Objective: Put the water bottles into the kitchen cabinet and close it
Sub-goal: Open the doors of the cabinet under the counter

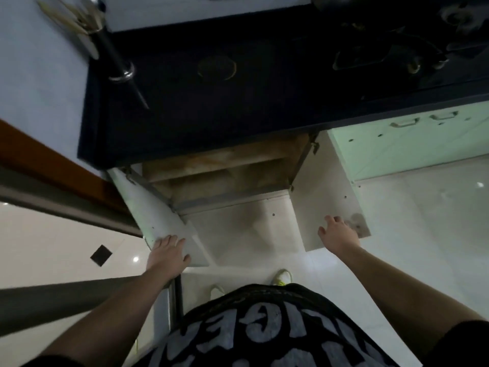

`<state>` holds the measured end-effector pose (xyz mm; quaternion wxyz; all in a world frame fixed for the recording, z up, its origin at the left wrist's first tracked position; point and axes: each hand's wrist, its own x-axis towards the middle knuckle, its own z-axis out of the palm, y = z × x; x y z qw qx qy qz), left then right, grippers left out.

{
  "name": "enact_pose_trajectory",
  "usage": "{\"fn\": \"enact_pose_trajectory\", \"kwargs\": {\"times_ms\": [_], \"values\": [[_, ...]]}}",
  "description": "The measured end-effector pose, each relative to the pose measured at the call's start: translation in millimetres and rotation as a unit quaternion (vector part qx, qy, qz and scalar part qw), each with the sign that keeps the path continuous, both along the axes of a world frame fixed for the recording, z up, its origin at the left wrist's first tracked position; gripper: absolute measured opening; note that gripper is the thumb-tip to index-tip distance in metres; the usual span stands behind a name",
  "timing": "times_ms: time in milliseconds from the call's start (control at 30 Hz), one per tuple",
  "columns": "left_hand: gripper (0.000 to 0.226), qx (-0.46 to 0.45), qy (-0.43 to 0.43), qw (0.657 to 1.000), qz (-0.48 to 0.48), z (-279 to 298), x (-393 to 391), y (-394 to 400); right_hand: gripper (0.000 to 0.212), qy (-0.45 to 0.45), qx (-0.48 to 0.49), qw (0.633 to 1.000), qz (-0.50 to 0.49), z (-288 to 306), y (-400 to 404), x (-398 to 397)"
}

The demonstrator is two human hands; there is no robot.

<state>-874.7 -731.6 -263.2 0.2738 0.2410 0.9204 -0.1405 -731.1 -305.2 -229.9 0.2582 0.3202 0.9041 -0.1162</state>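
Observation:
The kitchen cabinet (227,181) under the dark countertop stands with both doors swung out. Its inside is dim and brownish, and no water bottles show in it. My left hand (166,254) lies flat on the outer edge of the left door (158,218), fingers together. My right hand (340,235) rests with spread fingers against the outer edge of the right door (325,207). Neither hand holds anything.
A dark countertop (238,102) runs above the cabinet, with a utensil holder (105,41) at its left and a stove (397,54) at the right. Pale green cabinet fronts (410,144) are to the right. White tiled floor (410,247) lies below; my feet (283,276) stand close in front.

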Motion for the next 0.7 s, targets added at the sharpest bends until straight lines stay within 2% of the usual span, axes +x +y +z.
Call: {"fn": "enact_pose_trajectory", "kwargs": {"times_ms": [167, 300, 467, 700], "values": [[0.062, -0.025, -0.035, 0.999, 0.020, 14, 5, -50, 0.048, 0.014, -0.040, 0.996, 0.077, 6, -81, -35], [0.063, -0.037, -0.029, 0.998, 0.049, 15, 10, -101, 0.047, 0.026, -0.048, 0.988, 0.143, 14, -140, -57], [0.059, 0.007, 0.009, 0.993, 0.117, 22, 13, -157, 0.047, 0.047, -0.043, 0.977, 0.202, 21, -195, -73], [0.047, 0.061, -0.013, 0.984, 0.166, 42, -14, -140, 0.048, 0.071, -0.043, 0.977, 0.197, 35, -224, -72]]}}
